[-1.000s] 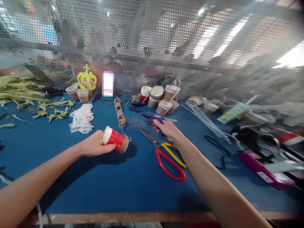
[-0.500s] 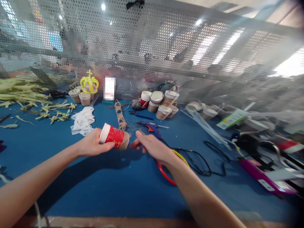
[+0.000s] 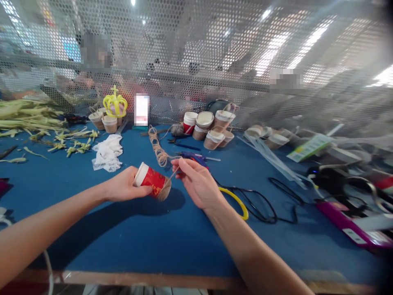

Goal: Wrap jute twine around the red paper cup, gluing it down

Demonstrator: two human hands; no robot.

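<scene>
A red paper cup with a white rim lies tilted in my left hand, whose fingers wrap round its rim end. Brown twine is wound about the cup's base, at the end facing right. My right hand pinches the twine between thumb and forefinger, and a short taut length runs from there to the cup. Beyond the hands lies a loose zigzag bundle of the same twine. Partly behind my right hand is a blue glue gun.
Twine-wrapped cups stand at the back, near a yellow crown on more cups. A crumpled white cloth lies left, dried husks farther left. A yellow-handled tool, black cord and purple box sit right.
My right hand, blurred and a little apart from the cup before, now pinches the twine and draws it taut. The cup has shifted slightly right and tilted further down at its base.
</scene>
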